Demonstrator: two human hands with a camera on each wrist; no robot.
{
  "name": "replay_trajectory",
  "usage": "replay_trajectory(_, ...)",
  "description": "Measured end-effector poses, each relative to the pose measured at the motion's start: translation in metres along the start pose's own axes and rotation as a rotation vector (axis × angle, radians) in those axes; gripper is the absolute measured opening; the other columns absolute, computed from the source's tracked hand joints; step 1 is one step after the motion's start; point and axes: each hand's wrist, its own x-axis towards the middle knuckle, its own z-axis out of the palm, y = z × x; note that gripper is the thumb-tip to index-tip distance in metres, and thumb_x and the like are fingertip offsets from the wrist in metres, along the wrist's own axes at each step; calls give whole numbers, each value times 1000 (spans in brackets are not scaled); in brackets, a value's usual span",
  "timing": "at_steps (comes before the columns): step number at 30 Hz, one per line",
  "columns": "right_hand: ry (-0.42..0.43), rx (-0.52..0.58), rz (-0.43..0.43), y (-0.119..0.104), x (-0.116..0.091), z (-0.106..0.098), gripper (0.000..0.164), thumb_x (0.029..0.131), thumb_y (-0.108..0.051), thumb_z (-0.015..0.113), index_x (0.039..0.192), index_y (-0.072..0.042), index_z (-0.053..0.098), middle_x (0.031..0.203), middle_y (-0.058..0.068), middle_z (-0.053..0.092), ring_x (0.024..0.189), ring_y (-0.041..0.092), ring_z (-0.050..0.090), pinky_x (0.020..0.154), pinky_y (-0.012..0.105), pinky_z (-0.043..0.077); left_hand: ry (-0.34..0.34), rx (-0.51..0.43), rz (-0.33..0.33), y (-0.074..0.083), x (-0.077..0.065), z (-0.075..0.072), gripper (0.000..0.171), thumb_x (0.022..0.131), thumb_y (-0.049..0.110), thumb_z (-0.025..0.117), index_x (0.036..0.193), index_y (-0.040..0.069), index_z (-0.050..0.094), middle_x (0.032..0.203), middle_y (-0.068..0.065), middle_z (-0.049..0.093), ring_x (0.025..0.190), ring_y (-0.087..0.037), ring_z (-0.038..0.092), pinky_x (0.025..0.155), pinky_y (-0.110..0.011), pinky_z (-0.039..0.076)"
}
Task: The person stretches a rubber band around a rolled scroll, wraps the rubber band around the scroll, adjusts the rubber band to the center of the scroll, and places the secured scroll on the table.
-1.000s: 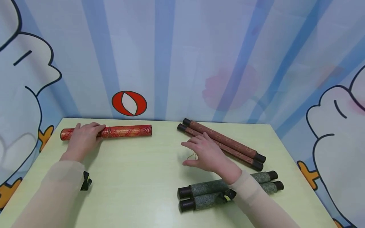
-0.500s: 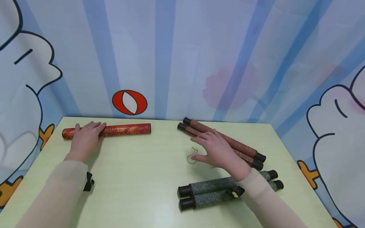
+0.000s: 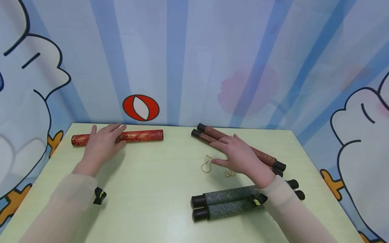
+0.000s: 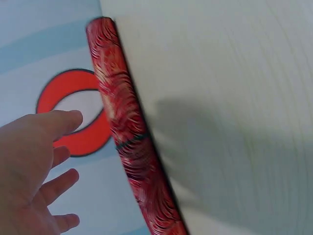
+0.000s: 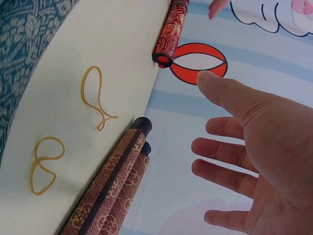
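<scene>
we see the left hand [image 3: 101,146] poised over the red-and-gold patterned scroll [image 3: 141,135], which lies near the back edge of the pale table [image 3: 158,189], on its left side; the left wrist view shows the fingers loosely spread and apart from the scroll, gripping nothing. a thin dark band [image 4: 132,142] crosses that scroll. we find the right hand [image 3: 238,157] hovering over two brown patterned scrolls [image 3: 264,157], its thumb held out and its fingers loose and slightly parted, likewise holding nothing. those brown scrolls, black at the ends, lie side by side on a slant at the back right. nearer the person, below the right sleeve [image 3: 291,209], we see two grey-green scrolls [image 3: 226,195] with dark ends, lying next to each other. between the two pairs, towards the table's middle, we make out two thin yellow loops, one [image 5: 100,85] gently bent, the other [image 5: 39,159] twisted.
</scene>
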Motion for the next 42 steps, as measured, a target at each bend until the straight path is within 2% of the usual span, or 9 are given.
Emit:
replay_trajectory(4,17,0,-20,2,1,-1,60,92,-44,84,138,-8,72,123,13,73,116,35,69,114,65,45,-17,-22,22,19,-4,-9,63,98,22,78,154,4,56,156,-27,53,141,-51,51,117,-84,19)
replay_trajectory(10,27,-5,-50,5,3,3,54,92,-40,85,134,-7,74,120,12,74,109,31,72,96,52,59,-30,-71,54,43,-13,-15,63,97,23,80,153,6,58,154,-24,56,140,-47,55,118,-82,21)
replay_trajectory(17,-40,-26,-31,6,9,11,49,95,-38,83,133,-8,74,121,10,74,107,28,72,91,49,61,-4,-101,120,59,-24,-11,62,96,23,81,152,7,60,152,-21,59,138,-45,58,119,-80,23)
replay_trajectory(21,-51,-43,-23,6,11,13,47,95,-40,83,131,-10,75,121,9,74,106,27,72,89,48,61,16,-115,148,67,-30,-11,60,96,22,82,150,6,62,149,-19,62,136,-43,60,119,-80,23)
replay_trajectory(27,-53,-55,-18,6,13,17,47,95,-41,82,130,-11,76,120,8,74,104,27,73,85,47,62,-15,-151,160,78,-36,-9,57,97,23,81,149,7,64,147,-20,64,134,-42,62,119,-79,24)
replay_trajectory(35,-78,-40,-7,6,13,21,45,96,-39,82,128,-9,76,123,9,74,103,27,73,79,46,63,-64,-195,177,92,-45,-4,53,97,21,81,145,6,66,141,-19,68,132,-40,64,116,-75,36)
replay_trajectory(38,-84,-39,-6,6,13,23,44,96,-39,82,128,-9,76,123,9,74,103,27,73,79,46,63,-85,-207,176,97,-48,-2,52,97,21,81,144,6,67,141,-19,68,131,-40,64,115,-69,43)
replay_trajectory(42,-95,-39,-2,7,14,25,42,96,-39,81,125,-9,77,121,8,75,99,25,74,77,44,63,-104,-225,174,101,-53,0,50,97,23,81,143,7,68,138,-17,69,126,-38,66,106,-60,54)
